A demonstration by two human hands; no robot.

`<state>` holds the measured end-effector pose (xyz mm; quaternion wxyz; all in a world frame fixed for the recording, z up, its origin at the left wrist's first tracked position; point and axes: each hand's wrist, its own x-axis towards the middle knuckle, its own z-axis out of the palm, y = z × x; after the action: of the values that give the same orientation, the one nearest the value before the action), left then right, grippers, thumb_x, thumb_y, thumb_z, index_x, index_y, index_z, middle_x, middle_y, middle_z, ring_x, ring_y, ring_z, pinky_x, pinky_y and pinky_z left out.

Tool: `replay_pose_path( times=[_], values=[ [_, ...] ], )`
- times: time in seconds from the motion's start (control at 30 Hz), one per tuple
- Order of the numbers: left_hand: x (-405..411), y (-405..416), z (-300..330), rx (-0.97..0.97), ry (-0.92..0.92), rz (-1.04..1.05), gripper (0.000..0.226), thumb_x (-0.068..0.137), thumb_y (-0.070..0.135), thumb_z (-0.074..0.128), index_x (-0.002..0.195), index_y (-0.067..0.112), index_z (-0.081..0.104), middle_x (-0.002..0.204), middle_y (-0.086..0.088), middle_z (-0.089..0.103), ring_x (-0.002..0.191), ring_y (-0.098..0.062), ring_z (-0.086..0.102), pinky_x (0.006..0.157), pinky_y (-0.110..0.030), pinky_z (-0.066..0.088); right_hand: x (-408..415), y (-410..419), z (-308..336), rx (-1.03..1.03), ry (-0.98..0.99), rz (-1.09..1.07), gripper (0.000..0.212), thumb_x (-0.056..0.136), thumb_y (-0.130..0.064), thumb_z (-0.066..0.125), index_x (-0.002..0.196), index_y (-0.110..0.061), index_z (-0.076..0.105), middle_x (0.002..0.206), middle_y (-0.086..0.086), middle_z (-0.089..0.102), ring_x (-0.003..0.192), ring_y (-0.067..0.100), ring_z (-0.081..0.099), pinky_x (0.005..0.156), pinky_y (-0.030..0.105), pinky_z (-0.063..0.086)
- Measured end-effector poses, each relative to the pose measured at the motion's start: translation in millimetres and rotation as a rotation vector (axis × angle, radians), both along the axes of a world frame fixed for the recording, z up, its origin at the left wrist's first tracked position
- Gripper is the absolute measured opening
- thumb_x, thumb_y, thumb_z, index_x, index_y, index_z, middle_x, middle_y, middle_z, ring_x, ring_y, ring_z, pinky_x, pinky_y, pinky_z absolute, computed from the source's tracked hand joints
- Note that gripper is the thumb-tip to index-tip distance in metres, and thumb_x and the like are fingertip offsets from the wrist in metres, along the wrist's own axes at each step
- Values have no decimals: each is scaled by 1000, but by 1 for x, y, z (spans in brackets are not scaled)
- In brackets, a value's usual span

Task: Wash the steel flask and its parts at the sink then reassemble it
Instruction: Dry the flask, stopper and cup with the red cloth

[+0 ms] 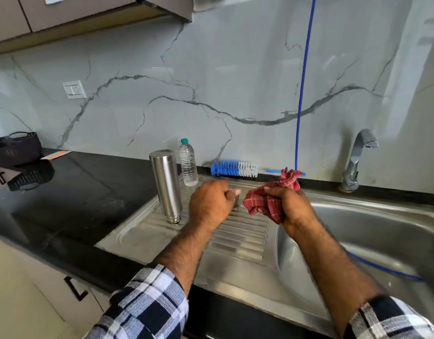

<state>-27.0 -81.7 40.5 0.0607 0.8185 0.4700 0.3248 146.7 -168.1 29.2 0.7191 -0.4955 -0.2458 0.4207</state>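
Observation:
The steel flask body [166, 185] stands upside down on the ribbed steel drainboard [238, 241], its threaded mouth down. Right of it, my left hand [211, 204] is closed around a small steel part [236, 200], mostly hidden by my fingers. My right hand [290, 209] grips a red checked cloth [272, 196] above the sink's left rim, close to my left hand. A blue and white bottle brush [234, 169] lies along the back edge of the drainboard.
The sink basin [382, 241] is on the right, with a tap [355, 160] behind it and a blue hose [302, 94] hanging into it. A plastic water bottle [188, 162] stands behind the flask. The black counter [76, 192] carries a dark basket [15, 148] at far left.

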Motion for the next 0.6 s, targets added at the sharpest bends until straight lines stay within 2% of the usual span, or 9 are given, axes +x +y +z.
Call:
replay_pose_path(
  times=[0.03,0.1,0.17,0.23,0.4,0.6],
  values=[
    [-9,5,0,18,146,39,20,93,43,77,104,28,69,96,5,69,83,-12,64,70,-28,54,-1,3,-1,-4,2,18,20,93,0,68,113,2,68,102,24,79,91,41,79,65,41,66],
    [-19,21,-7,-8,444,89,49,88,29,82,133,26,62,131,-2,62,117,-24,60,95,-42,58,-2,10,-5,-12,-8,61,23,94,-1,68,116,3,67,105,24,79,93,41,79,73,45,66],
    [-22,33,-12,-22,626,106,63,85,19,83,141,23,56,145,-6,52,129,-29,53,101,-47,56,-2,15,-6,-18,-20,72,20,95,-2,67,115,2,67,101,22,80,90,38,80,74,44,66],
    [-22,43,-16,-25,721,101,68,84,14,82,146,21,52,148,-6,49,132,-30,49,102,-48,56,-2,18,-7,-20,-24,77,23,95,-3,68,118,1,66,99,20,81,89,36,80,74,45,66],
    [-23,61,-20,-25,789,93,75,83,7,79,150,21,49,143,-3,54,131,-29,50,101,-49,57,8,26,-16,-48,19,79,32,91,-7,76,121,-3,67,101,16,81,91,34,80,79,47,66],
    [-23,62,-20,-1,854,101,67,83,29,84,143,23,54,140,-4,52,128,-27,52,95,-49,59,19,25,-21,-81,44,71,39,88,-9,80,124,-5,67,108,18,80,95,36,80,77,47,65]
  ],
)
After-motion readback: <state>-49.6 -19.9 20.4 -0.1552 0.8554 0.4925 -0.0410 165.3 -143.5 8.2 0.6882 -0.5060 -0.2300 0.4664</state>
